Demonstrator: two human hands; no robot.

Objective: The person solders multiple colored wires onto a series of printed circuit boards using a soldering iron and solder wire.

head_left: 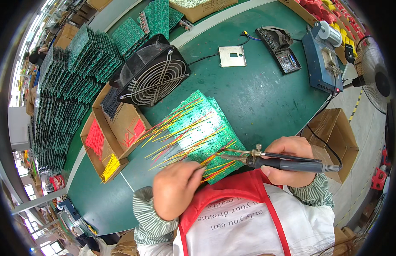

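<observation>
Green circuit board (213, 123) (red, yellow wires (164, 123)), soldering iron (287, 165)

Two hands (176, 187) (294, 146), one soldering iron (287, 164), two fans (155, 76) (376, 77), one solder spool (330, 34) and one white plate (227, 60) are being counted.

You've got a chunky black fan (155, 79) ahead of your left hand (174, 187), plus an open carton (348, 154) and, farther out, a caged fan (380, 81) past your right hand (289, 160).

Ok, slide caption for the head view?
Right hand holding soldering iron over green circuit board, left hand at its red and yellow wires.
</observation>
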